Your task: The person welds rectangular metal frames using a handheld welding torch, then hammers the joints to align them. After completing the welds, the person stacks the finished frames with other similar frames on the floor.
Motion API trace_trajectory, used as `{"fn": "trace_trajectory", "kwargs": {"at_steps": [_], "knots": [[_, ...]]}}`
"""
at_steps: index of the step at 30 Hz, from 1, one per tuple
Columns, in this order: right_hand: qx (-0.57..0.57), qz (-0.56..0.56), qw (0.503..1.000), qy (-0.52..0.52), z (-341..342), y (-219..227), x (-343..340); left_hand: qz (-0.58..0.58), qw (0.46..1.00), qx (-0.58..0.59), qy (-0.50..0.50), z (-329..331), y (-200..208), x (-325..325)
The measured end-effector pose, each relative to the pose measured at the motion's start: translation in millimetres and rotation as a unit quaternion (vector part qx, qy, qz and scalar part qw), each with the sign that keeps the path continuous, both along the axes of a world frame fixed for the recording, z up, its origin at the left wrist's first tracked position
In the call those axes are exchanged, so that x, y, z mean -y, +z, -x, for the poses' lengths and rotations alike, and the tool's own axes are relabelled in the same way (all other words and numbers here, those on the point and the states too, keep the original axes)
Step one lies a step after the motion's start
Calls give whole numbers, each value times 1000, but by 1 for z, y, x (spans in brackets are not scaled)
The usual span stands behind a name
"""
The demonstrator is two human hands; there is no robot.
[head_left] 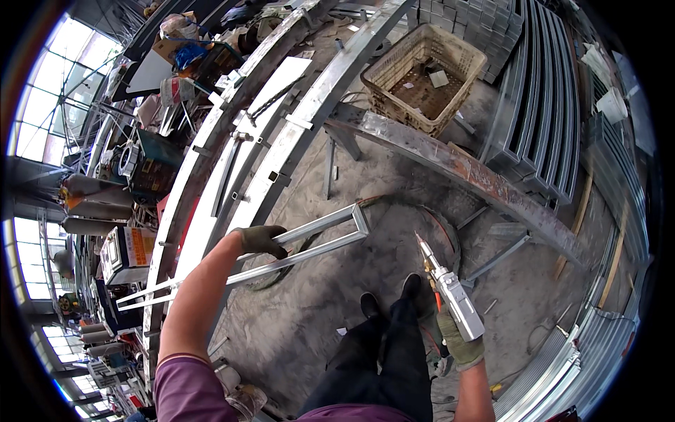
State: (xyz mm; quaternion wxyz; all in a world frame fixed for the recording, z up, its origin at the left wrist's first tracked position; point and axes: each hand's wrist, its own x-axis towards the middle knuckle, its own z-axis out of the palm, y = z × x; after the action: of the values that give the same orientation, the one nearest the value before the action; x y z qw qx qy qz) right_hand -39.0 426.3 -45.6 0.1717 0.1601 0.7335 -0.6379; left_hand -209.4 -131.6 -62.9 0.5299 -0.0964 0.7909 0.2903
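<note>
My left hand, in a dark green glove, is closed on a long narrow rectangular frame of silvery metal tube. The frame's near-right end juts out over the floor, while its far end reaches left across the pale metal rails of a workbench. In my gloved right hand is a silver handheld welding gun, gripped from below. Its thin, copper-coloured tip points up and to the left, apart from the frame. A hose or cable hangs below the gun, partly hidden by my hand and leg.
A rusty steel beam on legs crosses ahead, with a dirty plastic crate beyond it. Stacked metal tubes lie at the right, more metal profiles at lower right. A dark hose curves over the concrete floor.
</note>
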Motion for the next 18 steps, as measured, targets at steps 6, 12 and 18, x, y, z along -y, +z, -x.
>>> {"fn": "trace_trajectory", "kwargs": {"at_steps": [6,12,18], "knots": [[-48,-21,998,45,9,24,12,13,998,-45,-40,-11,-15,-7],[-101,-80,987,96,11,29,17,181,964,-156,-119,-51,52,-76],[-203,-173,953,143,27,36,28,231,925,-267,-141,-83,37,-69]]}}
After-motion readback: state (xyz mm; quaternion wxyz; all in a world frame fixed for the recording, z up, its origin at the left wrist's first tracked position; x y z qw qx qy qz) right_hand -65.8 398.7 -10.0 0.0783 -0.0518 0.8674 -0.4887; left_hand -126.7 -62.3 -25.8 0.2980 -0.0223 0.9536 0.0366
